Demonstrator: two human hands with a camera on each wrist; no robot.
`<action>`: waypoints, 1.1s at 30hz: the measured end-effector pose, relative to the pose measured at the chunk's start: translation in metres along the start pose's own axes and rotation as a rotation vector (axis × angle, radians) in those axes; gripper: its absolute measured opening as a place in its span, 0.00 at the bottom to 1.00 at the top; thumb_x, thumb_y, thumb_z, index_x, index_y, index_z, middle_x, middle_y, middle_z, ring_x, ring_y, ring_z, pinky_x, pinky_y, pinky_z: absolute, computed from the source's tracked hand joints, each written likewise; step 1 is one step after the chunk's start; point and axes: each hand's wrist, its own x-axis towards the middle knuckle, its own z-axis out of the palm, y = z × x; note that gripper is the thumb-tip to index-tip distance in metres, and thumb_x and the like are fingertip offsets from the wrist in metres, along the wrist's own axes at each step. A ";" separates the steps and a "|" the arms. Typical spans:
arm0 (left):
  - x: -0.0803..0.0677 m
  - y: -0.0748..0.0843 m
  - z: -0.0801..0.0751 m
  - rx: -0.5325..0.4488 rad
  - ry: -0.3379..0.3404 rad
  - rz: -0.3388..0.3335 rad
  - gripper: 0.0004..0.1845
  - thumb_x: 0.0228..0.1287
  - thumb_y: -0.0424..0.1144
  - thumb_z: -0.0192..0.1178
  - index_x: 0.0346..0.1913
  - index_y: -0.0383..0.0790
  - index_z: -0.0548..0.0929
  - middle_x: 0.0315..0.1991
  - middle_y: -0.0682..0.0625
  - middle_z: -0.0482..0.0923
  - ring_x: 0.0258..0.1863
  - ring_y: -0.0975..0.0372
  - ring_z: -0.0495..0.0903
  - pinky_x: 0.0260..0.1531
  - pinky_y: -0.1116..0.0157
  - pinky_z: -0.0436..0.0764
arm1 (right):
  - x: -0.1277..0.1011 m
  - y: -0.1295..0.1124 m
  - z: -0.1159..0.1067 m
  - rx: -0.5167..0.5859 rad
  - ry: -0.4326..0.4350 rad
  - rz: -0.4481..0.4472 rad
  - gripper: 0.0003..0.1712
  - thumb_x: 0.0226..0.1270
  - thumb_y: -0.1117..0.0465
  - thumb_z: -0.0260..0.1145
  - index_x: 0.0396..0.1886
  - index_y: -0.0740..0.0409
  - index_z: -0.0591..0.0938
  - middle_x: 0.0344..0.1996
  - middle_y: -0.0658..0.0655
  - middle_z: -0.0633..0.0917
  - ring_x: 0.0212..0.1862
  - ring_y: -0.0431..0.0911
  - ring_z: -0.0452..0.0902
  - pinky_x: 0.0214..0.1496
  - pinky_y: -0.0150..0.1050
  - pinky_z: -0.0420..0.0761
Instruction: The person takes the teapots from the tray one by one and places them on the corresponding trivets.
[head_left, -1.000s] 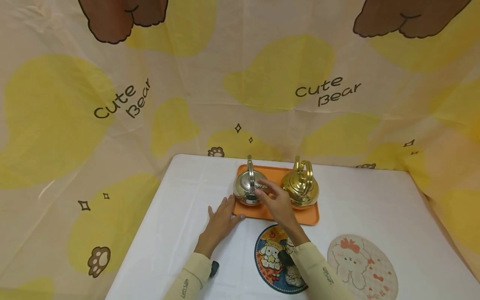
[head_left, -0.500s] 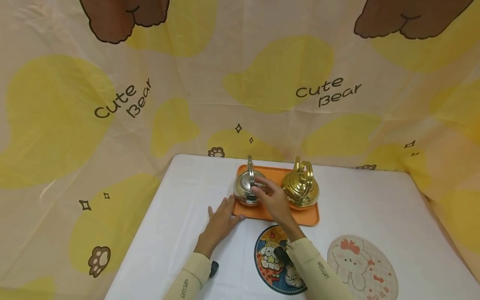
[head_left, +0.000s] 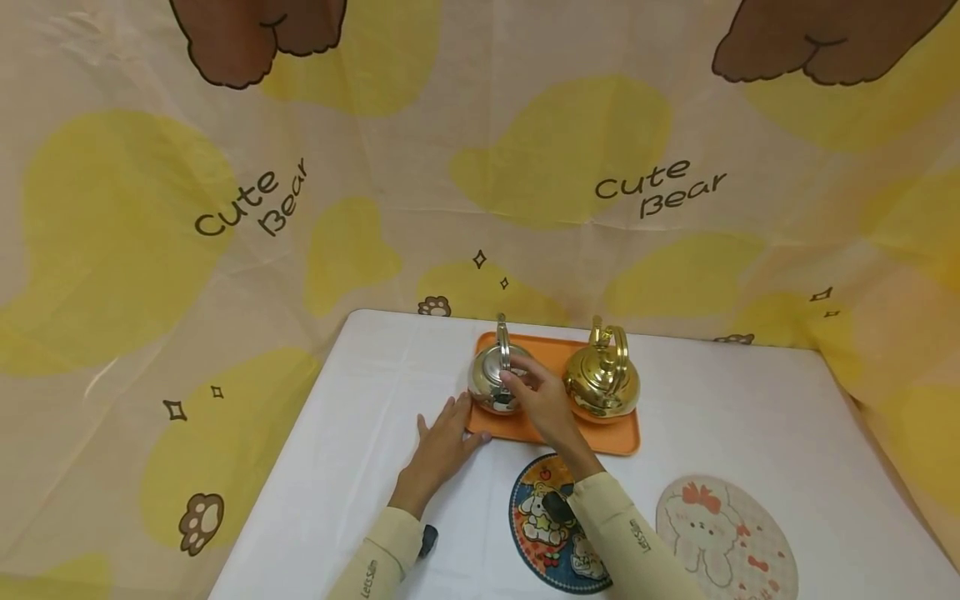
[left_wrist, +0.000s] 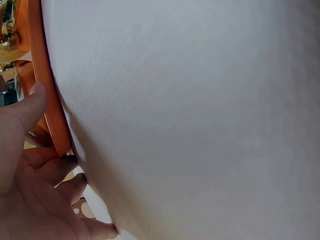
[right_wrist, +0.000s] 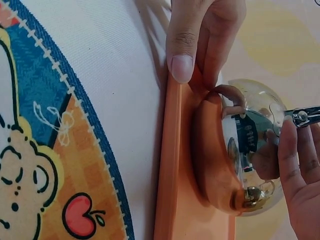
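Observation:
A shiny silver kettle (head_left: 486, 392) and a gold kettle (head_left: 598, 385) stand upright, side by side, on an orange tray (head_left: 517, 430). My right hand (head_left: 551, 407) reaches in from the right, thumb and fingers right at the silver kettle's arched handle (head_left: 504, 346). In the right wrist view those fingers (right_wrist: 300, 165) look straight, close to the handle's base. My left hand (head_left: 441, 443) rests at the tray's near left corner, thumb on its front rim and fingers spread along its left side. The left wrist view shows the thumb (left_wrist: 31, 106) touching the tray rim.
In front of the tray lies a round blue-and-orange cartoon mat (head_left: 528, 525), partly under the right forearm. A pale rabbit mat (head_left: 738, 542) is to its right on the white table (head_left: 337, 467). A printed bear curtain (head_left: 525, 150) hangs behind the table.
My right hand has shifted slightly left, bringing its thumb and fingers up to the silver kettle's handle. The left hand, tray and kettles have stayed in place.

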 end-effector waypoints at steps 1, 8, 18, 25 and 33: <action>0.000 0.000 0.000 -0.001 0.001 0.000 0.45 0.75 0.56 0.64 0.84 0.36 0.60 0.83 0.42 0.59 0.84 0.45 0.57 0.74 0.24 0.45 | 0.000 0.000 0.000 -0.001 -0.001 -0.001 0.23 0.79 0.53 0.68 0.70 0.52 0.82 0.54 0.59 0.87 0.48 0.60 0.85 0.44 0.48 0.89; -0.001 0.002 -0.002 -0.016 0.005 -0.004 0.45 0.75 0.56 0.65 0.83 0.35 0.60 0.83 0.41 0.60 0.83 0.45 0.57 0.73 0.23 0.44 | 0.000 -0.005 0.000 -0.018 0.002 0.003 0.22 0.79 0.54 0.68 0.67 0.56 0.84 0.47 0.63 0.88 0.43 0.59 0.84 0.43 0.49 0.89; -0.001 0.001 -0.001 -0.009 0.003 -0.003 0.46 0.74 0.55 0.66 0.83 0.34 0.60 0.83 0.41 0.60 0.83 0.44 0.57 0.73 0.23 0.45 | -0.004 -0.008 0.000 0.020 0.020 0.011 0.20 0.80 0.58 0.67 0.64 0.61 0.85 0.46 0.67 0.88 0.41 0.64 0.83 0.41 0.55 0.89; -0.003 0.003 -0.003 -0.018 0.008 -0.004 0.45 0.74 0.54 0.66 0.82 0.33 0.61 0.82 0.39 0.61 0.83 0.44 0.58 0.73 0.22 0.45 | -0.006 -0.009 -0.003 0.008 0.008 -0.024 0.19 0.79 0.57 0.68 0.63 0.61 0.86 0.42 0.67 0.88 0.35 0.60 0.83 0.36 0.50 0.89; -0.003 0.003 -0.003 -0.019 0.013 -0.008 0.45 0.74 0.53 0.67 0.82 0.34 0.62 0.81 0.38 0.63 0.83 0.43 0.58 0.73 0.23 0.45 | -0.011 -0.016 -0.007 0.012 0.008 -0.034 0.19 0.79 0.56 0.68 0.64 0.57 0.86 0.44 0.63 0.88 0.34 0.55 0.84 0.36 0.53 0.90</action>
